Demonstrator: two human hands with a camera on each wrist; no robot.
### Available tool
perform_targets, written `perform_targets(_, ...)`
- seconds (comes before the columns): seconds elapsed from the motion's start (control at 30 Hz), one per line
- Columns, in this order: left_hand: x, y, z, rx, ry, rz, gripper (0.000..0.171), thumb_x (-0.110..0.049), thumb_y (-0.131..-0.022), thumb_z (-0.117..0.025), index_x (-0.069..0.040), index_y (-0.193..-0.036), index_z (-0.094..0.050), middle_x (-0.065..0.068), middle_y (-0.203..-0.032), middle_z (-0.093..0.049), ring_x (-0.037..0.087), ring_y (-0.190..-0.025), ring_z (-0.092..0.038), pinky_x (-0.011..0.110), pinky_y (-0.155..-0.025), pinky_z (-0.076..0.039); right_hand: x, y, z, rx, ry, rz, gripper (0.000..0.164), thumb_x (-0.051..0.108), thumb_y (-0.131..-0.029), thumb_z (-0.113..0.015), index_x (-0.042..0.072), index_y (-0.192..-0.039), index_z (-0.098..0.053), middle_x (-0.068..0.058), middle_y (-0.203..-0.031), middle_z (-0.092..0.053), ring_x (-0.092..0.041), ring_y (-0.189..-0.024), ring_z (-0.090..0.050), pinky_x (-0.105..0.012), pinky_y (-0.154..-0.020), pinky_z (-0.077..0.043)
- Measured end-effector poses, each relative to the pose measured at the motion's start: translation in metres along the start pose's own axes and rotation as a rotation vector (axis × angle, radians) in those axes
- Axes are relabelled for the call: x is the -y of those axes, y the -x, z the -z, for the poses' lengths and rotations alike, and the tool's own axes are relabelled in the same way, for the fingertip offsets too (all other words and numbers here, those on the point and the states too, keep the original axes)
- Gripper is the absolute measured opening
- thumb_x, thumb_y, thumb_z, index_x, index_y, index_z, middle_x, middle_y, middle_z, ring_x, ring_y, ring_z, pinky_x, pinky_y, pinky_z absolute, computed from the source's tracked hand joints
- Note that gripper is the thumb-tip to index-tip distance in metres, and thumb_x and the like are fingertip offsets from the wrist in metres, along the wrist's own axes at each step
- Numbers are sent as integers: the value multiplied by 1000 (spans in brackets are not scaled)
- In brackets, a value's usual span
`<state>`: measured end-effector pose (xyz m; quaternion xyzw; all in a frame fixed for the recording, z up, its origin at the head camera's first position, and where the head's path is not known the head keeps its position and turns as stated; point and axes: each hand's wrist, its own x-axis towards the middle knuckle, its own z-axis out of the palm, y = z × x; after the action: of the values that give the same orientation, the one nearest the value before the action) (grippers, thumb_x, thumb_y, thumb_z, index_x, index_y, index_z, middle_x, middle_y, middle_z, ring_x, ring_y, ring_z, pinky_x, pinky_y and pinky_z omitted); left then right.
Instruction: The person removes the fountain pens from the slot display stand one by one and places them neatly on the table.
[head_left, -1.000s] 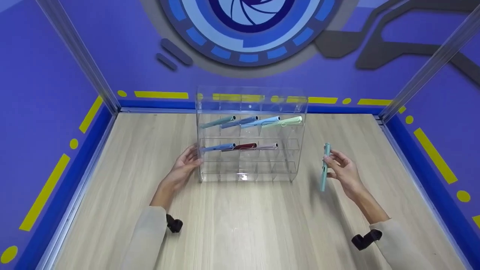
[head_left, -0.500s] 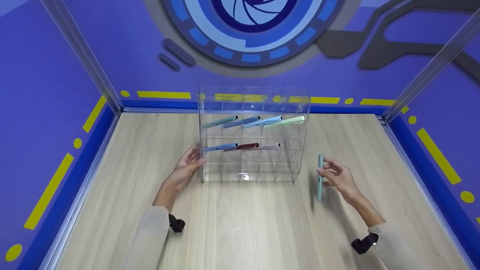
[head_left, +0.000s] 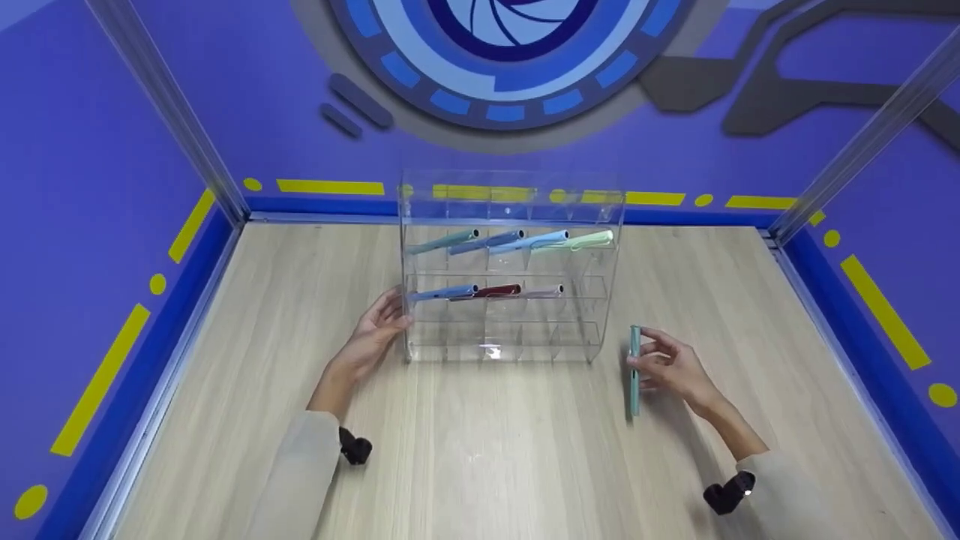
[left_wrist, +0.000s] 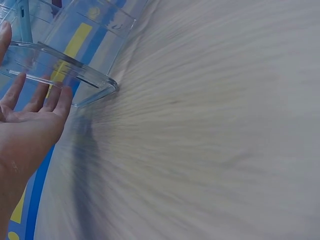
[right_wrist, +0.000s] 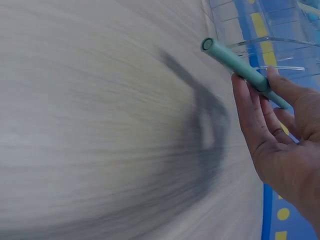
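Note:
A clear acrylic pen rack (head_left: 501, 323) stands upright toward the back of the table. My left hand (head_left: 373, 324) holds the rack's left side, thumb at the front edge and fingers against the side wall (left_wrist: 93, 82). To the right of the rack, apart from it, my right hand (head_left: 675, 369) pinches a teal pen (head_left: 634, 371) between thumb and fingers. The teal pen (right_wrist: 235, 62) points one end toward the camera in the right wrist view. An upper tier bears several pens, including a light green pen (head_left: 592, 241); lower down lie a blue pen (head_left: 446, 292), a dark red pen (head_left: 495, 291) and a pale pink pen (head_left: 546, 291).
The light wood table (head_left: 480, 450) is bounded by blue patterned walls (head_left: 262, 112) at the back and both sides. Metal corner posts (head_left: 169, 112) rise at the rear. Black wrist cameras (head_left: 355, 447) sit at both sleeves.
My right hand has come nearer the front edge and slightly left, carrying the teal pen, which now stands straighter in the head view. The left hand stays at the rack's side.

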<state>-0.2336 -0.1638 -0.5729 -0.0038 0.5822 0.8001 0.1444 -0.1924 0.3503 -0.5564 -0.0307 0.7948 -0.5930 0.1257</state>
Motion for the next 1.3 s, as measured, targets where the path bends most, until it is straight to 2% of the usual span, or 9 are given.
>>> perform_targets(0.13,1,0,1,-8,7,1,69,3,-102,-55,-8,-162,-22,13,-166,-28,27,-156,-26,37,-131,-24,-5,-2,-5,4,8,-12,71,8,-94,-73,-4,-154,-36,-10,-111,-60,-7,-86,-72,-34,-73,-67)
perform_targets(0.27,2,-1,3,9,11,-2,70,2,-101,-57,-8,-161,-22,13,-165,-29,26,-155,-28,35,-129,-28,-9,-3,-9,-8,10,-18,71,5,-93,-74,-7,-152,-37,-9,-106,-62,-7,-79,-71,-31,-70,-66)
perform_targets(0.4,2,-1,3,-3,1,-3,71,2,-100,-58,-9,-161,-24,13,-165,-30,26,-155,-29,34,-128,-30,-12,-5,-13,4,28,-23,72,6,-92,-75,-9,-152,-37,-8,-105,-62,-6,-76,-70,-30,-69,-66)
perform_targets(0.5,3,-1,3,-1,2,-9,72,0,-100,-61,-9,-161,-24,12,-164,-31,25,-154,-30,31,-127,-32,-12,-6,-16,2,53,-17,71,8,-92,-76,-9,-151,-41,-12,-107,-63,-6,-78,-70,-30,-68,-66)
perform_targets(0.67,3,0,3,0,14,-10,74,-3,-98,-64,-10,-161,-25,11,-163,-33,24,-153,-31,24,-122,-38,-13,-7,-20,-33,153,37,54,8,-90,-78,-11,-137,-58,-26,-107,-69,-4,-80,-70,-26,-63,-65)
perform_targets(0.83,2,0,1,1,3,-17,71,2,-100,-58,-8,-161,-23,13,-164,-30,26,-154,-29,20,-118,-40,-13,-9,-26,-101,316,84,47,8,-87,-80,-9,-129,-65,-22,-101,-73,-5,-81,-69,-17,-61,-60)
perform_targets(0.93,2,-1,2,7,-19,-27,69,4,-101,-54,-7,-162,-21,14,-164,-29,28,-155,-28,21,-119,-40,-12,-10,-29,-144,386,107,47,9,-86,-82,-7,-127,-67,-17,-97,-74,-9,-80,-69,-14,-61,-56)
perform_targets(1.3,3,-1,2,-2,-20,-15,72,-1,-101,-59,-9,-162,-23,12,-164,-32,26,-154,-30,35,-129,-28,-14,-10,-39,-200,430,112,46,7,-84,-83,-3,-126,-68,-14,-91,-71,-8,-74,-62,-13,-55,-53)
